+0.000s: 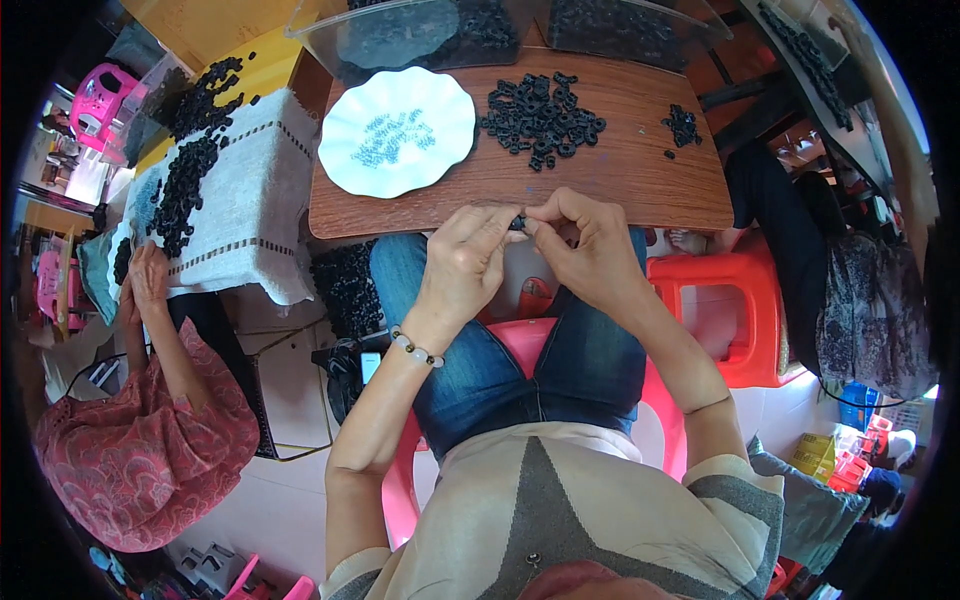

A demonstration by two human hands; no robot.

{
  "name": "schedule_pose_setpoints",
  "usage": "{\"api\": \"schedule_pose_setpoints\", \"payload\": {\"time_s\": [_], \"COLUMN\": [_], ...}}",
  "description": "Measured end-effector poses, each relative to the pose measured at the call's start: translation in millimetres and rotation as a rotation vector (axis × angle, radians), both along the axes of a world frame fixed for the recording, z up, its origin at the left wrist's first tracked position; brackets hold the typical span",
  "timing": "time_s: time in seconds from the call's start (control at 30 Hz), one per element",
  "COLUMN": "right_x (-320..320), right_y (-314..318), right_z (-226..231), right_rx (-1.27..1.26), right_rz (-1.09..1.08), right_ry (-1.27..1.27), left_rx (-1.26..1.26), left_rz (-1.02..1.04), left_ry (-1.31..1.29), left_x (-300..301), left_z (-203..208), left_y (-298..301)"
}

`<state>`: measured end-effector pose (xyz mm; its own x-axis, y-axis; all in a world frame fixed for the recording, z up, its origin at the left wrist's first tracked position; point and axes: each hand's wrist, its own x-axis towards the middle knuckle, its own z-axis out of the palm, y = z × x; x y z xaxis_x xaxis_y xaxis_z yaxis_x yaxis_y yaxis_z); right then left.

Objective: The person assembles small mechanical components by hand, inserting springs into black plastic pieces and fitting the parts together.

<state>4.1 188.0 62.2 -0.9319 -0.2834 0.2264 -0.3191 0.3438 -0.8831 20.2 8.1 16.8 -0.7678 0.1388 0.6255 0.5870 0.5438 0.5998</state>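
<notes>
Between my fingertips, just off the near edge of the brown wooden table (450,212), is a small black part (517,223). My left hand (468,250) pinches it from the left, and my right hand (585,240) meets it from the right with thumb and forefinger. Most of the part is covered by the fingers. Beyond my hands lies a pile of small black ring-like parts (540,115). To its left, a white scalloped plate (345,165) holds many tiny shiny pieces that look like springs (392,138). A smaller heap of black parts (683,127) sits at the table's right.
Clear plastic bins (430,40) of black parts stand along the table's far edge. At left, a person in a red patterned top (150,440) works beside a cloth-covered table (250,190) strewn with black parts. A red plastic stool (720,310) is right of my legs.
</notes>
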Motion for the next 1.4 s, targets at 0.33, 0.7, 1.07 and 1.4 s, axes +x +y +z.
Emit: {"api": "schedule_pose_setpoints", "payload": {"time_s": [0.33,0.7,1.07,1.4], "right_x": [-3.0,-12.3,-18.6,-17.8], "right_y": [6.4,11.3,27.7,33.2], "right_z": [-5.5,5.4,1.8,-0.4], "right_rx": [0.018,-0.272,-0.064,-0.258], "right_rz": [0.005,0.162,0.230,0.154], "right_ry": [-0.027,-0.255,-0.052,-0.217], "left_rx": [-0.074,0.253,0.342,0.308], "left_rz": [0.004,-0.017,-0.135,-0.134], "left_ry": [0.011,-0.168,-0.315,-0.309], "left_x": [5.3,-1.0,-1.7,-2.5], "left_z": [5.9,6.5,6.6,6.5], "left_y": [5.2,2.8,1.9,3.2]}}
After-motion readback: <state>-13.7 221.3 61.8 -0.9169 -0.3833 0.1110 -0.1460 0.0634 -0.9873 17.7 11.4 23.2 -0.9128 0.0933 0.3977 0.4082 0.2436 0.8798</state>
